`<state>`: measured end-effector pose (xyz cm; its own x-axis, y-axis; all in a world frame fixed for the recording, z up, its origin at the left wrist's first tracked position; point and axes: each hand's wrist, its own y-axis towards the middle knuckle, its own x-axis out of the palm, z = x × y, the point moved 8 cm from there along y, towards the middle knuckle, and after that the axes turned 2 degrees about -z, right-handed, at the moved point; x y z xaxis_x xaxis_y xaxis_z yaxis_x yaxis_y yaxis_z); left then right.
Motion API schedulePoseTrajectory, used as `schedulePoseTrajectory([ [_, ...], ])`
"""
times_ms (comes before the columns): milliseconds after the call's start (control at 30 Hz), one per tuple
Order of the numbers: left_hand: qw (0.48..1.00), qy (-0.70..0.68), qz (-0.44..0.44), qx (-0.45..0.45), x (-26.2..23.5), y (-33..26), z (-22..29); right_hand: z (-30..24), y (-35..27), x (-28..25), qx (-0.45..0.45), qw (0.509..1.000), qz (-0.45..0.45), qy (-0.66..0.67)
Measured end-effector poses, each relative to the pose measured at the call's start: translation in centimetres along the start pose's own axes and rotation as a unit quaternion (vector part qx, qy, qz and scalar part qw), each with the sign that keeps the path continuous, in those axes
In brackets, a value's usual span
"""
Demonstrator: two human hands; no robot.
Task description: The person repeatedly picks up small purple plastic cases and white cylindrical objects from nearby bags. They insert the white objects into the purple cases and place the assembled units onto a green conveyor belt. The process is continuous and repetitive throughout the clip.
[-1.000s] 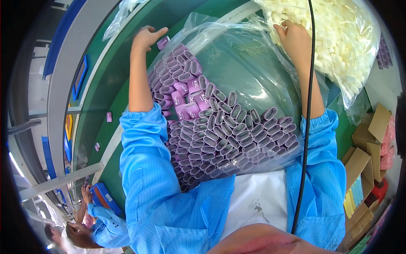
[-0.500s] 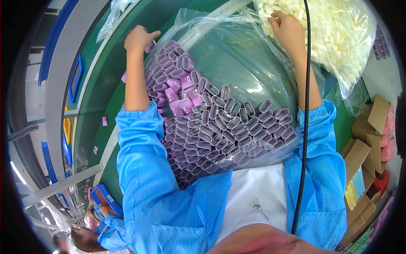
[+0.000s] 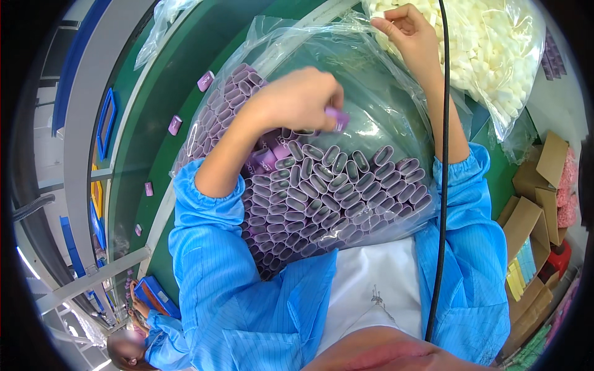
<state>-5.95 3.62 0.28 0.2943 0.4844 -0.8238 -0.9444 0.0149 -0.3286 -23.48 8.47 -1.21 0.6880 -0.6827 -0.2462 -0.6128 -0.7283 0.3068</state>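
My left hand (image 3: 303,99) is closed on a purple oval shell (image 3: 337,119) and hangs over a large clear plastic bag (image 3: 272,34). Inside that bag many hollow purple shells (image 3: 309,204) stand packed in rows, their oval openings up; several lie on their sides beneath my left wrist. My right hand (image 3: 411,40) is at the near left edge of a bag of small cream-white pieces (image 3: 489,55). Its thumb and forefinger are pinched together. Whatever lies between these fingertips blends with the white pieces behind.
Loose purple shells (image 3: 175,125) lie on the green conveyor belt (image 3: 162,161) at the left. A black cable (image 3: 443,185) hangs across my right forearm. Open cardboard boxes (image 3: 526,232) stand at the right. Another person in a blue sleeve (image 3: 166,334) sits lower left beside a blue tray (image 3: 156,295).
My left hand has swung right from the bag's far left edge to above its middle, a purple shell in it. My right fingers have lifted slightly and closed together.
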Motion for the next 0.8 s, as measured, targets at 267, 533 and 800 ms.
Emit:
schedulePoseTrajectory([
  [267, 0.909, -0.263, 0.323, 0.021, -4.4, 1.8, -5.8, -1.6, -1.1, 3.5, -0.063, 0.965, -0.144, 0.209],
  [533, 0.904, -0.215, 0.361, 0.082, -4.5, 1.1, -3.7, -3.1, -1.7, 2.9, -0.135, 0.978, -0.074, 0.140],
  [800, 0.885, -0.279, 0.363, 0.088, -4.2, 1.1, -4.5, -5.1, -2.5, 2.0, -0.267, 0.963, -0.014, -0.032],
])
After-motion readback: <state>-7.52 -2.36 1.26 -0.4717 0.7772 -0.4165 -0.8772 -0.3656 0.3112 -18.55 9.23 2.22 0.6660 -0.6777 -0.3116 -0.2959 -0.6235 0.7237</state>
